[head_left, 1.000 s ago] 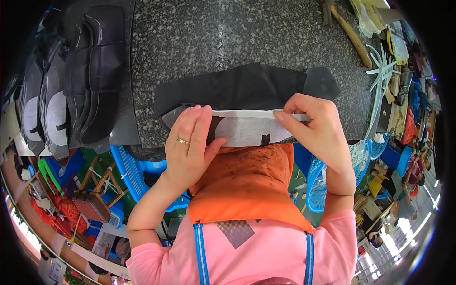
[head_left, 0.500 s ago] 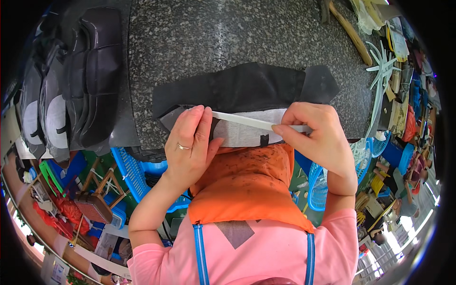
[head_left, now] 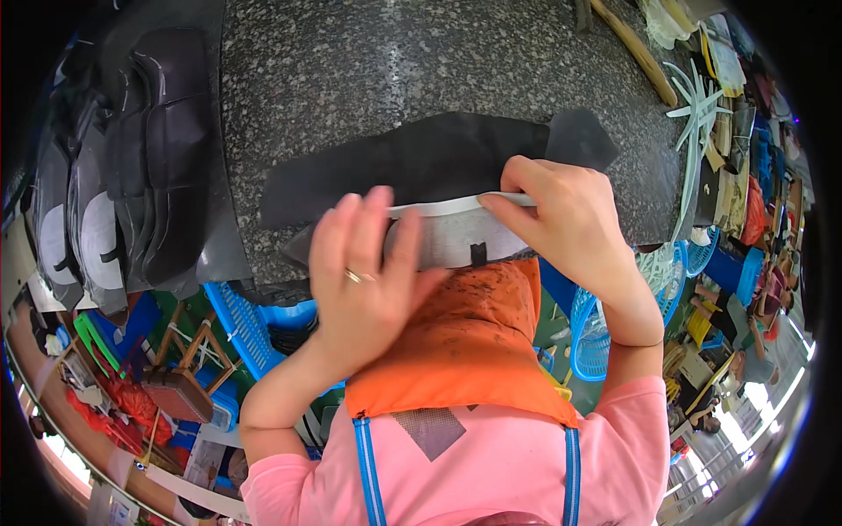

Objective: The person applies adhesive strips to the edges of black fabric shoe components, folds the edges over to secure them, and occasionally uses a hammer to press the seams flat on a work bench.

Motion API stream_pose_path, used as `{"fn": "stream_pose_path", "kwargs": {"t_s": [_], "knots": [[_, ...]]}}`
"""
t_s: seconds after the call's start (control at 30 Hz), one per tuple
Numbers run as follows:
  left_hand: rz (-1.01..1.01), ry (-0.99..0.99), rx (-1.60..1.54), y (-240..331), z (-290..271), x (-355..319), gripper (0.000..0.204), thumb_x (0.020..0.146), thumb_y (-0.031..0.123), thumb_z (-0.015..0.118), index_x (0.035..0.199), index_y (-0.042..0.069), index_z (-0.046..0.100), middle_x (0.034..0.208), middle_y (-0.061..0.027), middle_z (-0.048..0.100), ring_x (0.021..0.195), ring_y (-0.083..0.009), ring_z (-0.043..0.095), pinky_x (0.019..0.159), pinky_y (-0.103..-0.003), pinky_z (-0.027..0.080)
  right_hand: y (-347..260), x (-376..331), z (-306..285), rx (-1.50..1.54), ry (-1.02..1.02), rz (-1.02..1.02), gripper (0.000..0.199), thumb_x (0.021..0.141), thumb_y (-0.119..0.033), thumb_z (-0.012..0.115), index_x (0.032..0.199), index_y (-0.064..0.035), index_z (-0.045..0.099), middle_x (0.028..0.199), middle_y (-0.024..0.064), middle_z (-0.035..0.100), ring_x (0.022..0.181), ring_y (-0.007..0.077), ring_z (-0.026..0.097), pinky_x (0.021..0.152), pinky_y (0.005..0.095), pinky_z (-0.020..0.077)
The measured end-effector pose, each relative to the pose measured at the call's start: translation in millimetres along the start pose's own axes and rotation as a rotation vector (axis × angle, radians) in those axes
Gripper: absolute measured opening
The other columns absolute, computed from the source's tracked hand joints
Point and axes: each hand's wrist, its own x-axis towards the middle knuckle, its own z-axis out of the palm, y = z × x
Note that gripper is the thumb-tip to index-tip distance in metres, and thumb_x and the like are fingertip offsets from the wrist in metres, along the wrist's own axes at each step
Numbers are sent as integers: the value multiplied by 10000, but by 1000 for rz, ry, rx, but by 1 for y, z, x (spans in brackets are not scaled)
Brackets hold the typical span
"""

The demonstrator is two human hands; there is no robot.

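Note:
A long black leather-like piece [head_left: 438, 151] lies across the near edge of the stone slab. Along its near side runs a grey fabric lining [head_left: 445, 245] with a small black tab [head_left: 478, 254]. A narrow white strip [head_left: 438, 209] stretches along the seam between black and grey. My right hand [head_left: 570, 219] pinches the strip's right part between thumb and fingers. Over the left end of the piece hovers or rests my left hand [head_left: 364, 280], its fingers spread and smeared by motion. Whether it touches the piece I cannot tell.
Stacked black panels [head_left: 171, 131] with grey patches lie left on the speckled slab [head_left: 307, 79]. At the right are a wooden stick [head_left: 636, 48] and a bundle of pale strips [head_left: 697, 114]. Blue plastic baskets [head_left: 592, 337] stand below the slab, and an orange apron [head_left: 447, 351] covers my lap.
My left hand has let go of the strip's left end, moved nearer to me and spread its fingers. The strip now lies closer along the seam; my right hand has shifted slightly left and away.

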Motion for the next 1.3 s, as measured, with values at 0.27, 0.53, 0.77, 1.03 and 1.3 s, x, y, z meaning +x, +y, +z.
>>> {"fn": "stream_pose_path", "kwargs": {"t_s": [0.27, 0.53, 0.77, 1.03, 1.3], "knots": [[212, 64, -316, 16, 33, 9, 565, 717, 153, 804, 1229, -4, 625, 1286, -172, 605, 1167, -344, 588, 968, -452, 516, 20, -32, -36, 336, 1, 16, 119, 846, -121, 682, 910, -21, 695, 767, 125, 622, 675, 292, 613, 617, 380, 488], [181, 101, -247, 18, 39, 12, 632, 662, 152, 856, 1260, 86, 660, 1279, -117, 500, 1172, -314, 503, 967, -400, 482, 29, -39, -27, 230, 36, 117, 105, 869, -121, 688, 882, -17, 680, 776, 105, 640, 682, 220, 645, 637, 328, 503], [165, 179, -199, 22, 41, 5, 567, 654, 185, 889, 1196, 164, 723, 1207, -103, 372, 1166, -322, 407, 957, -358, 451, -3, 8, -14, 1314, -116, -31, 187, 989, -161, 592, 992, 23, 626, 968, 83, 709, 895, 126, 675, 819, 271, 534], [147, 275, -275, 21, 49, 2, 544, 641, 168, 897, 1159, 142, 732, 1204, -110, 395, 1126, -323, 430, 972, -405, 472, 26, 2, -40, 751, 9, 283, 207, 925, -199, 661, 899, 6, 665, 805, 57, 697, 700, 102, 635, 627, 272, 517], [195, 87, -226, 17, 35, 14, 665, 613, 171, 873, 1242, 119, 664, 1274, -120, 509, 1193, -329, 496, 965, -431, 483, 50, -35, -21, 279, 65, 183, 168, 823, -171, 722, 825, -13, 666, 756, 107, 632, 641, 252, 628, 607, 341, 497]]}}
